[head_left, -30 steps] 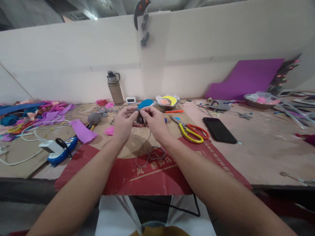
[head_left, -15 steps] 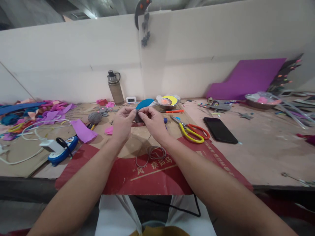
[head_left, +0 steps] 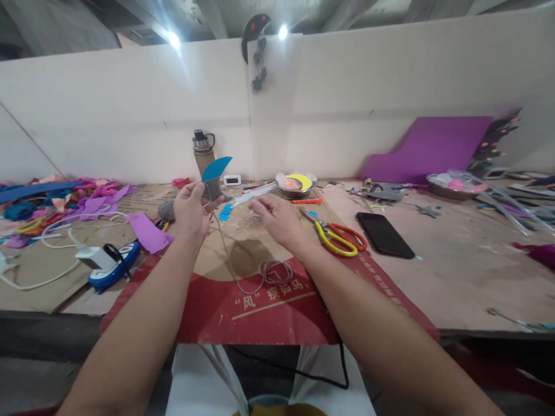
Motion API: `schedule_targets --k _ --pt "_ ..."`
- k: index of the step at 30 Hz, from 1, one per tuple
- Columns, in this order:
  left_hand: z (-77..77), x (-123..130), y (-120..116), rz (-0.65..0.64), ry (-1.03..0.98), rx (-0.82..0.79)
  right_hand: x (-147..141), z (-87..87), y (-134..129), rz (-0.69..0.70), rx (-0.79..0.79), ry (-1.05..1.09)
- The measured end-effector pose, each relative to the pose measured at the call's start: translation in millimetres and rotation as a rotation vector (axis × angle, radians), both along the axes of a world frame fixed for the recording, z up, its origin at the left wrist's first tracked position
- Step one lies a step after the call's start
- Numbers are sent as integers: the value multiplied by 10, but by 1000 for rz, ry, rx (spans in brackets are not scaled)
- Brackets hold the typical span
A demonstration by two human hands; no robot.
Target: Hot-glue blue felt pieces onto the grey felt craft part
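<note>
My left hand pinches a felt piece with a blue crescent-shaped upper part and a grey lower part, held up in front of the bottle. A grey cord runs down from it to a loose coil on the red-printed cardboard. My right hand is over the middle of the cardboard with its fingers closed; what they hold, if anything, is too small to name. Blue scraps lie between the hands. Behind them is a bundle of clear sticks.
Yellow-and-red scissors and a black phone lie to the right. A bowl with a yellow crescent stands behind. Coloured felt scraps, a grey yarn ball and a blue power strip are on the left.
My hands have parted. My left hand has moved left and lifted the piece, whose blue part now shows fully; the cord stretches left with it. The view has tilted slightly upward.
</note>
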State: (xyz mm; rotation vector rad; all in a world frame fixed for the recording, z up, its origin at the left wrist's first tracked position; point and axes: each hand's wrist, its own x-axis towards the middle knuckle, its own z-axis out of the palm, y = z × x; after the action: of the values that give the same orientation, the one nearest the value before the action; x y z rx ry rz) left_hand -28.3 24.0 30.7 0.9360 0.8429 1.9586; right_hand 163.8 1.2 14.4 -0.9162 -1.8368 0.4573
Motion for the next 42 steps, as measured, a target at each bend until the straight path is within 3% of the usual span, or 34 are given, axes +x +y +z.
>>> schedule_targets --k 4,6,9,12,17,21,23,26,29,37,42 --pt "-23 -28 16 7 -13 -41 339 -114 117 -425 -190 -165" --pt "-50 -15 28 19 -1 -55 419 -258 180 -531 -366 -345" --pt "-96 6 47 25 21 -55 409 -467 262 -517 -439 -457" --pt "-138 18 61 -9 30 -62 374 -544 325 -489 -477 -430" --pt "-179 8 87 -43 -2 -80 407 -437 336 -433 -538 -324" --pt "-194 2 100 -21 -18 -87 357 -328 251 -408 -382 -10" --pt "-200 13 97 -18 -12 -94 286 -270 173 -300 -298 199" --pt "-199 56 76 -19 8 -100 161 -184 29 38 -262 417" --pt "-180 112 41 -23 23 -104 78 -135 -85 210 -238 462" --pt "-157 192 -10 -49 78 -90 89 -92 -179 68 -71 209" --pt "-176 214 -10 -30 108 -92 72 -114 -166 74 -4 147"
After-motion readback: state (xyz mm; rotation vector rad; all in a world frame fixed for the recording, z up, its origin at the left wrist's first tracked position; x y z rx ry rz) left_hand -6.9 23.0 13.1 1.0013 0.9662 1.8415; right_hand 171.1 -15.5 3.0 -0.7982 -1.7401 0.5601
